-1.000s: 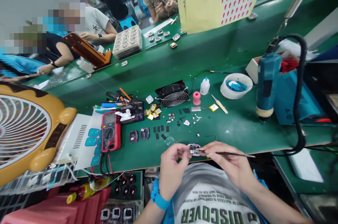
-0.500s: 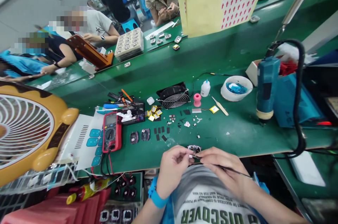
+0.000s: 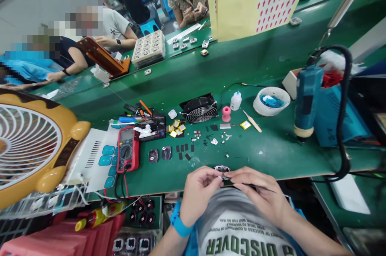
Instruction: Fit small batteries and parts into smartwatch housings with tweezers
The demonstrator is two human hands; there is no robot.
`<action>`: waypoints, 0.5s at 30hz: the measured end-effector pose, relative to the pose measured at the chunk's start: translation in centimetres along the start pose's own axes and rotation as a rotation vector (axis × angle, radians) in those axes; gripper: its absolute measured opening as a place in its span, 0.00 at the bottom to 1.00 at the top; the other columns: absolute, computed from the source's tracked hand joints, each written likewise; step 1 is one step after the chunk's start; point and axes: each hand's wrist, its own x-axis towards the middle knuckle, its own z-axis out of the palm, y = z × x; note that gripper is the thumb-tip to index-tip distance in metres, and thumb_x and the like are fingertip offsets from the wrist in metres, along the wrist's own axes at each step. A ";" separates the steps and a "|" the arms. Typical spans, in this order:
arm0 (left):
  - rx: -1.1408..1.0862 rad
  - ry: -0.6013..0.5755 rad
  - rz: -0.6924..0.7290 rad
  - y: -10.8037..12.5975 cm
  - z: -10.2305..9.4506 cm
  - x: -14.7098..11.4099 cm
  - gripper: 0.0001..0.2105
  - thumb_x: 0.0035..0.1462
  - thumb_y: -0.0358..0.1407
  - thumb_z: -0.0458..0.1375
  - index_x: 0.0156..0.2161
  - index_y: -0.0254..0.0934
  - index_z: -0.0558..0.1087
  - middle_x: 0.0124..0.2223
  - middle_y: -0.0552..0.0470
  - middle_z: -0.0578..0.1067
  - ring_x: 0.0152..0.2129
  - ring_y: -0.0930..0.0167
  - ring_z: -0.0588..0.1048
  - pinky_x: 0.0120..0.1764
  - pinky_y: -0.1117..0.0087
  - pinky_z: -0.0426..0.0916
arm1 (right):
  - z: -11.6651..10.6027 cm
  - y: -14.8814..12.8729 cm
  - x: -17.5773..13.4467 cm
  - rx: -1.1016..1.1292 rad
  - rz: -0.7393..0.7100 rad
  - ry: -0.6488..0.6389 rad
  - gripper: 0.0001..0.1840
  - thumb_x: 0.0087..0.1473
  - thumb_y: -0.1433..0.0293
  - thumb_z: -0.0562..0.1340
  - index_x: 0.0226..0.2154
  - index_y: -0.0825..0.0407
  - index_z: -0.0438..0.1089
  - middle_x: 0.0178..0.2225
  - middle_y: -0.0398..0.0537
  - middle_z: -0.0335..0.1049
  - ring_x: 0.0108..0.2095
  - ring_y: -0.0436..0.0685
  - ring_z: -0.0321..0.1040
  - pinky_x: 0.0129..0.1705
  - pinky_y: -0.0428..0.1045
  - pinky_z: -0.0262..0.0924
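At the bench's front edge, my left hand (image 3: 202,193) is closed in a pinch, its fingertips at a tiny part too small to name. My right hand (image 3: 256,189) grips dark tweezers (image 3: 265,188), whose tips meet the left fingertips. Just beyond the fingers lies a small open device housing (image 3: 222,169) like a watch case, with parts inside; the fingers partly cover it. Farther off, small black pads (image 3: 181,148), loose tiny parts (image 3: 208,140) and two dark housings (image 3: 166,153) rest on the green bench.
A red multimeter (image 3: 128,149) and a cartoon fan (image 3: 30,147) stand left. Beyond are a black cooling fan (image 3: 199,109), a white bottle (image 3: 235,100) and a white tub (image 3: 271,102). An electric screwdriver (image 3: 306,101) hangs at right. Co-workers (image 3: 111,26) sit across the bench.
The tweezers have shifted slightly in my right hand, and their tips are closer to the left fingertips. The small white bit at the left fingers is less visible. The view moved slightly.
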 end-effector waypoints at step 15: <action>0.211 0.046 0.259 -0.7 -0.9 -0.9 0.05 0.64 0.37 0.74 0.35 0.49 0.90 0.33 0.54 0.93 0.31 0.60 0.93 0.39 0.61 0.91 | 0.8 -0.2 -0.4 0.232 0.382 0.160 0.18 0.71 0.42 0.83 0.38 0.35 0.96 0.33 0.52 0.95 0.34 0.66 0.96 0.39 0.53 0.92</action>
